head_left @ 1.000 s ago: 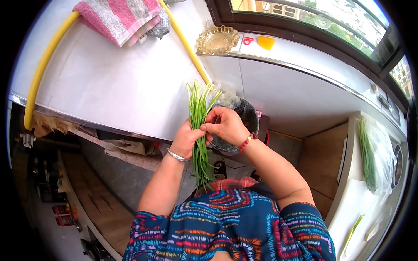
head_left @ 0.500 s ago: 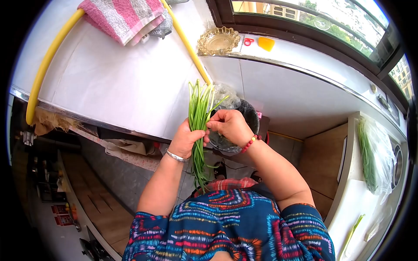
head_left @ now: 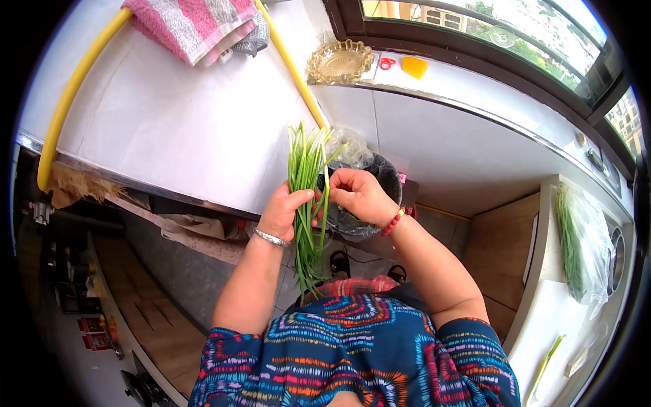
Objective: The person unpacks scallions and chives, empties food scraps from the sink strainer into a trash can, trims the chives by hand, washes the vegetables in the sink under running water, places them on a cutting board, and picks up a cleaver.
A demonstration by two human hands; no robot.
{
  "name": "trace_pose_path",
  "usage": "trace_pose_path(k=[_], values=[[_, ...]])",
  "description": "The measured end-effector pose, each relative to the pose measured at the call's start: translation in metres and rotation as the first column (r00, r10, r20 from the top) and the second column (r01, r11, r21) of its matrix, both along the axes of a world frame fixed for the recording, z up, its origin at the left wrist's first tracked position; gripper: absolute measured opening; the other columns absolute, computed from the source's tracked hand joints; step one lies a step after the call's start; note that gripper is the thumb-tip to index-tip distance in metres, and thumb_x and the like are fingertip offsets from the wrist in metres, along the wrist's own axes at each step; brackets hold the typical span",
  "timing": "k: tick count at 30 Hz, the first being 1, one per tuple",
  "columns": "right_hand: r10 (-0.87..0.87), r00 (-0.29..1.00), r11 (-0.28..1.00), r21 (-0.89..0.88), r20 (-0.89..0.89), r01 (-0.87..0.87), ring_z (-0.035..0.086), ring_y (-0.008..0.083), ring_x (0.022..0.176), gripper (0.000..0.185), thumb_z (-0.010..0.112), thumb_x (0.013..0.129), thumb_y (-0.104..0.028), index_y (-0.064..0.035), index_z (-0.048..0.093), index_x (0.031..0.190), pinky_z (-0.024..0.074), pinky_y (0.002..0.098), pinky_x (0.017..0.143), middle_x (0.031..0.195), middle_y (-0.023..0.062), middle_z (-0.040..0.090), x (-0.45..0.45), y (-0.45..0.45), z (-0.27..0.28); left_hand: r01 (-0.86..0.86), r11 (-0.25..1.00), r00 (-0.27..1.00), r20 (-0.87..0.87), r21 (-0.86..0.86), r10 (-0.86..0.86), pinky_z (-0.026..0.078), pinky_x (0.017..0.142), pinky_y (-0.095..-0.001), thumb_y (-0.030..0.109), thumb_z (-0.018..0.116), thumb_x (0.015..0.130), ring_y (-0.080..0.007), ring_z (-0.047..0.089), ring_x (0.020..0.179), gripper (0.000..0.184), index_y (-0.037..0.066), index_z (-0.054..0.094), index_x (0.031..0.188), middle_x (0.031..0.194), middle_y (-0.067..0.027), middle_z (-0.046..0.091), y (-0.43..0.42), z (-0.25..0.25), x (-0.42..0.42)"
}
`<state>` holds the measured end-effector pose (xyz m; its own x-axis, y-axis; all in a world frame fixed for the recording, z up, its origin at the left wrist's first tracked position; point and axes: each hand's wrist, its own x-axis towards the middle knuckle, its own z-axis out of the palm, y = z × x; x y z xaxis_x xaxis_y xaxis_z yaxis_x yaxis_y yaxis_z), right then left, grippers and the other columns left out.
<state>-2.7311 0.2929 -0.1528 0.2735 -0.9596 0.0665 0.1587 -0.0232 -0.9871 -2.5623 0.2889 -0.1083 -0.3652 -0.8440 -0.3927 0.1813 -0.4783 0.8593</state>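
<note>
A bunch of long green stalks [head_left: 306, 163] stands roughly upright in my left hand [head_left: 281, 210], whose fingers are wrapped round its middle with the thumb across the front. My right hand [head_left: 361, 195] is just to the right, thumb and forefinger pinched at the bunch's right side, by a stalk that sits a little apart from the others. Whether that stalk is between the fingertips is too small to tell. Behind and below my right hand is a bin [head_left: 386, 178] lined with a dark bag, with clear plastic [head_left: 352, 150] at its back edge.
A white counter [head_left: 196, 129] with a yellow hose [head_left: 68, 88] and striped towel [head_left: 193, 27] lies left. The ledge holds a glass dish [head_left: 341, 62], red item [head_left: 386, 64] and yellow block [head_left: 414, 66]. At right, more green stalks [head_left: 571, 244] lie in plastic by a white board [head_left: 553, 319].
My left hand and the bunch have moved slightly left. My right hand has moved a little away from my left hand, and one stalk now stands apart at the bunch's right side.
</note>
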Motion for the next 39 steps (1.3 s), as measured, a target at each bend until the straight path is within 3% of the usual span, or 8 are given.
trace_pose_path(k=[4,6,12,22,24,25,30,39], values=[[-0.043,0.985,0.989,-0.149,-0.167,0.017,0.048,0.0139,0.055,0.008,0.054,0.071,-0.008,0.0,0.052,0.071,0.0407,0.0262,0.054,0.062,0.0077,0.053,-0.001,0.003,0.012,-0.019,1.0,0.998,0.053,-0.003,0.019,0.045,0.042,-0.0282,0.012,0.051,0.079,-0.017,0.054,0.053,0.019,0.003,0.049,0.096,0.074,-0.0063,0.054,-0.001,-0.003,-0.002],[-0.189,0.956,0.951,-0.282,-0.223,0.122,0.04,0.0046,0.06,0.004,0.048,0.075,-0.001,-0.0003,0.049,0.071,0.0368,0.0199,0.055,0.063,-0.0024,0.046,-0.003,0.002,0.014,-0.036,0.999,0.995,0.089,0.007,0.036,0.045,0.042,-0.0285,0.014,0.051,0.08,-0.0173,0.054,0.052,0.019,0.003,0.049,0.095,0.074,-0.0068,0.054,-0.001,-0.002,-0.003],[-0.118,0.99,0.985,-0.136,-0.081,0.106,0.04,0.0039,0.061,0.004,0.048,0.075,-0.001,-0.001,0.048,0.072,0.0365,0.0189,0.056,0.064,-0.0038,0.045,-0.018,0.0,0.019,-0.172,0.985,0.971,0.17,0.017,0.167,0.042,0.038,-0.0267,0.018,0.054,0.081,-0.0169,0.054,0.048,0.019,0.003,0.048,0.09,0.074,-0.0089,0.055,-0.001,-0.007,0.003],[-0.072,0.987,0.983,-0.176,-0.144,0.046,0.041,0.0044,0.06,0.002,0.051,0.073,-0.002,-0.0014,0.05,0.072,0.0367,0.0199,0.054,0.064,-0.0036,0.045,-0.021,0.002,0.022,-0.071,0.997,0.989,-0.134,-0.014,0.068,0.035,0.04,-0.0243,0.013,0.062,0.076,-0.0115,0.044,0.044,0.023,0.003,0.048,0.091,0.061,-0.0033,0.048,-0.003,-0.002,0.002],[-0.07,0.961,0.965,-0.261,-0.269,-0.003,0.041,0.0065,0.058,0.002,0.051,0.072,-0.001,-0.0012,0.05,0.071,0.0375,0.022,0.053,0.061,-0.0006,0.044,-0.015,0.005,0.028,-0.027,0.997,0.992,-0.121,-0.068,0.019,0.035,0.037,-0.0232,0.01,0.063,0.075,-0.0108,0.045,0.042,0.019,0.003,0.051,0.087,0.059,-0.0022,0.048,-0.001,0.011,-0.008],[-0.145,0.941,0.946,-0.323,-0.306,0.04,0.051,0.0276,0.057,0.005,0.053,0.065,-0.008,-0.004,0.052,0.067,0.0414,0.0346,0.053,0.061,0.0119,0.052,-0.01,0.006,0.03,-0.018,0.995,0.997,-0.073,-0.1,0.011,0.034,0.036,-0.0213,0.009,0.064,0.075,-0.0096,0.044,0.041,0.018,0.002,0.052,0.087,0.058,-0.002,0.049,-0.001,0.013,-0.012],[-0.206,0.914,0.922,-0.382,-0.35,0.061,0.051,0.0298,0.058,0.005,0.053,0.064,-0.008,-0.0041,0.052,0.067,0.0413,0.036,0.053,0.061,0.0131,0.052,-0.003,0.005,0.028,-0.062,0.98,0.995,0.061,-0.189,0.075,0.033,0.035,-0.019,0.01,0.063,0.076,-0.0076,0.043,0.039,0.014,0.003,0.052,0.084,0.06,-0.0024,0.051,-0.002,0.015,-0.018],[-0.232,0.971,0.973,-0.004,-0.059,0.232,0.041,0.0041,0.062,0.004,0.052,0.076,-0.005,-0.0034,0.051,0.072,0.0362,0.0186,0.057,0.066,-0.0049,0.047,-0.005,-0.011,-0.004,-0.074,0.945,0.973,-0.229,-0.318,0.0,0.032,0.039,-0.0219,0.011,0.057,0.081,-0.009,0.041,0.041,0.011,0.002,0.051,0.081,0.066,-0.0045,0.052,-0.001,0.03,-0.008]])
